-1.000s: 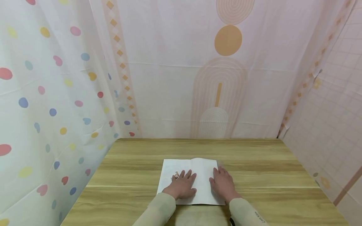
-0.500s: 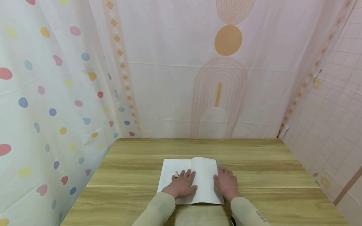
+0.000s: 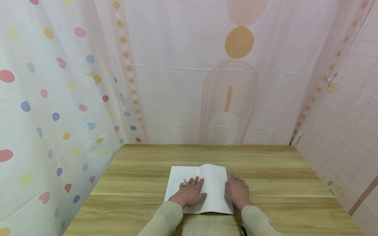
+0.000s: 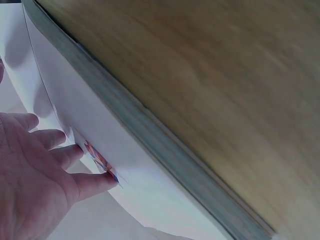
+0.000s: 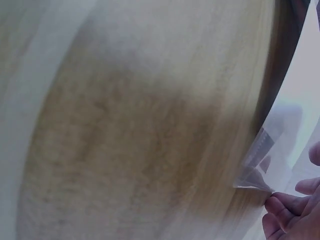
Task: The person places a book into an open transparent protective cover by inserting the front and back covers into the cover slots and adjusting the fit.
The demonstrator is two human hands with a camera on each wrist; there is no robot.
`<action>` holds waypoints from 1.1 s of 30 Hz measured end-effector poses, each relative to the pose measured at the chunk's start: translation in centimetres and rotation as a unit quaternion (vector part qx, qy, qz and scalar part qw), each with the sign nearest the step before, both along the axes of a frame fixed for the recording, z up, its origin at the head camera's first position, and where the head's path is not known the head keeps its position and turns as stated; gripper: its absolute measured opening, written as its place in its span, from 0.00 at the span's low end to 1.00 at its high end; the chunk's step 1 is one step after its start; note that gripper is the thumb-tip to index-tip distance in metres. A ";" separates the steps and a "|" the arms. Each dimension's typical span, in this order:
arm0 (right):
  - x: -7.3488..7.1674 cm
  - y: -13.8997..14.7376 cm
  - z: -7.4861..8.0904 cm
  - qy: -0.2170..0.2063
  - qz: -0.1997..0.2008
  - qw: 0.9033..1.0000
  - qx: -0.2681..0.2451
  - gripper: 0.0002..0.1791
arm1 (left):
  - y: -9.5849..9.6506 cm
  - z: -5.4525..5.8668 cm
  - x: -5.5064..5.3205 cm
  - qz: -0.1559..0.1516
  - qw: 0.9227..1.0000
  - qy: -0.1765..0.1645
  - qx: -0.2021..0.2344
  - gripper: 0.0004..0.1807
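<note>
A book (image 3: 214, 188) lies spread out on the table, its white right page bowed up slightly. The left page (image 3: 176, 172) bears a small coloured print, partly under my left hand (image 3: 189, 194). That hand rests on the page with fingers spread; the left wrist view shows its fingertips at the print (image 4: 98, 157) and the book's layered page edge (image 4: 145, 132). My right hand (image 3: 238, 191) is at the book's right edge, fingers curled. In the right wrist view its fingertips pinch the edge of a clear plastic book cover (image 5: 255, 175) that sticks out past the page.
The wood-grain table (image 3: 133, 183) reaches back to a patterned curtain (image 3: 174, 98). A dotted curtain (image 3: 68, 114) hangs at the left and a checked one (image 3: 339, 131) at the right.
My right hand has shifted slightly right, off the page to its edge, and its fingers have curled. The right page bows up more. My left hand stays in place.
</note>
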State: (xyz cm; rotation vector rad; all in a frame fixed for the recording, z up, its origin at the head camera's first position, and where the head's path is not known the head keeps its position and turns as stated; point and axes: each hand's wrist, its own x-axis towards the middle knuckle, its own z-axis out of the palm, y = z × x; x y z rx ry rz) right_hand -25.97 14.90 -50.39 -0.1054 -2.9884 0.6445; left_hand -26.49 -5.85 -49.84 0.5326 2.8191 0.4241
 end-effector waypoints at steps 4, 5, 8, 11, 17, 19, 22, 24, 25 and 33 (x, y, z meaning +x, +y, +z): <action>-0.2 0.1 0.2 -0.010 -0.003 0.999 -0.037 0.25 | 0.1 -0.1 0.0 0.001 1.000 0.001 0.002 0.36; -0.2 0.1 0.3 -0.011 -0.004 0.999 -0.046 0.25 | 0.1 -0.1 0.0 0.001 1.000 0.002 0.001 0.36; -0.3 0.3 0.4 -0.011 -0.008 0.997 -0.080 0.25 | 0.0 -0.1 0.0 0.000 1.000 0.003 0.001 0.36; -0.3 0.3 0.5 -0.002 -0.004 0.993 -0.115 0.24 | 0.0 -0.1 0.0 0.000 1.000 0.003 0.002 0.36; -0.4 0.3 0.8 0.004 -0.001 0.983 -0.184 0.25 | -0.1 0.0 0.0 0.002 1.000 0.003 0.007 0.35; -0.5 0.3 1.0 0.004 -0.006 0.980 -0.199 0.26 | -0.1 0.0 0.0 0.002 1.000 0.002 0.010 0.35; -0.6 0.4 1.2 0.000 -0.015 0.977 -0.214 0.27 | -0.1 0.1 0.0 0.004 1.000 -0.002 0.015 0.35; -0.7 0.6 1.3 -0.004 -0.021 0.973 -0.229 0.28 | -0.2 0.0 0.0 0.005 1.000 -0.004 0.018 0.35; -0.7 0.6 1.3 -0.008 -0.024 0.971 -0.237 0.28 | -0.2 0.1 0.0 0.005 1.000 -0.004 0.019 0.35; -1.0 0.6 1.6 -0.027 -0.040 0.957 -0.287 0.30 | -0.2 0.1 0.0 0.006 1.000 -0.003 0.025 0.35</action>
